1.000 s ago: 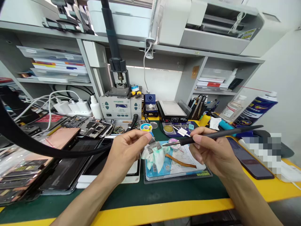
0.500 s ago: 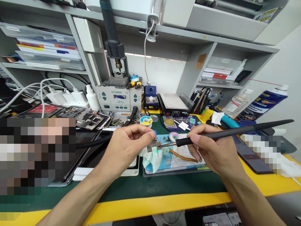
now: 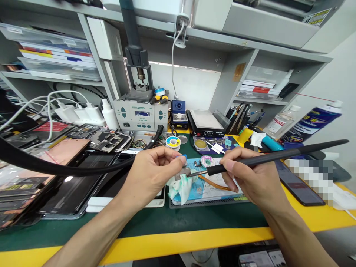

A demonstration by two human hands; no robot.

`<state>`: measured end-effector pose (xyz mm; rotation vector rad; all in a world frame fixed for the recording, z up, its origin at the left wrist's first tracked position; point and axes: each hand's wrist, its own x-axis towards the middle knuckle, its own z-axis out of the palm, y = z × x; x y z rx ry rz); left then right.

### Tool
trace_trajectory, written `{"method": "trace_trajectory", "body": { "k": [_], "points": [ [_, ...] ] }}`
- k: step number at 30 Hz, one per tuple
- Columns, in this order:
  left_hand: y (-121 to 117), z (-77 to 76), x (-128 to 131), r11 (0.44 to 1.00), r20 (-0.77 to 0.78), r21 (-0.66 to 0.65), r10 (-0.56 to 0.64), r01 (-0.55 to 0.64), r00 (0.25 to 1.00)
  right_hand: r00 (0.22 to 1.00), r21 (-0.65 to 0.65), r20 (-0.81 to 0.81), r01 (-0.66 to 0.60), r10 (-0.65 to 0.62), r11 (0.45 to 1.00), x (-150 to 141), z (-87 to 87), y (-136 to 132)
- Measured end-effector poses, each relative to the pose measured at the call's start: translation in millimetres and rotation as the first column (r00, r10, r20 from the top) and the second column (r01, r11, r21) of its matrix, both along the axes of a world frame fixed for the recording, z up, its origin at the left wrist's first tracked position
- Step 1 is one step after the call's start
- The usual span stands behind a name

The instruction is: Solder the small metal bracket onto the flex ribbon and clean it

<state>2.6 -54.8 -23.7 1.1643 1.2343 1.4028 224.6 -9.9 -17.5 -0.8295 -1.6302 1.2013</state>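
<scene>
My left hand [image 3: 152, 171] is closed in a pinch on a small metal part [image 3: 184, 172], held just above a crumpled white-green cloth [image 3: 180, 187]. My right hand [image 3: 245, 174] grips a long black soldering iron [image 3: 272, 157] like a pen. Its tip touches the small metal part. Both hands hover over a blue work mat [image 3: 207, 190] on the green bench. An orange flex strip [image 3: 214, 183] lies on the mat under the iron.
Behind stand a grey rework station [image 3: 141, 115], a small blue unit [image 3: 178, 119], a hot plate [image 3: 205, 125], solder spools [image 3: 172, 141] and a tool holder [image 3: 237, 122]. Opened phones and boards [image 3: 105, 141] lie left. A dark phone [image 3: 299, 185] and a spray can [image 3: 311, 124] are right.
The iron's tip moved in from beside the part to touch it, while the view dropped a little. In the last half second both hands barely shifted.
</scene>
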Motion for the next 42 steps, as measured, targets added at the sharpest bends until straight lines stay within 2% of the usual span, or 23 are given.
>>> {"method": "trace_trajectory", "body": {
  "k": [20,25,28,32,36,38,42],
  "points": [
    [-1,1.3,-1,0.998,-0.036,-0.043,0.033,-0.035,0.999,0.999,-0.039,-0.038,0.027,-0.029,0.999,-2,1.1,-1],
    [0,1.8,1,0.998,-0.043,-0.031,0.047,-0.048,0.998,0.999,-0.037,-0.027,-0.019,0.018,0.999,0,-0.6,1],
    [0,1.5,0,0.998,-0.020,-0.027,0.053,-0.053,0.998,0.996,-0.045,-0.090,-0.021,0.017,0.999,1,1.0,3],
    [-1,3.5,-1,0.996,0.078,-0.053,0.069,-0.065,0.995,0.969,-0.007,-0.232,0.089,-0.088,0.996,-1,4.6,5],
    [-4,7.0,3,0.996,0.204,-0.044,0.086,-0.078,0.975,0.973,0.085,-0.161,0.181,-0.166,0.980,-5,4.0,6],
    [-6,8.1,6,0.993,0.238,-0.021,0.116,-0.114,0.964,0.988,0.108,-0.078,0.141,-0.133,0.984,-7,2.9,5],
    [-8,8.3,13,0.984,0.256,0.004,0.169,-0.175,0.952,0.997,0.029,-0.005,-0.077,0.077,0.997,-10,2.1,3]
  ]
}}
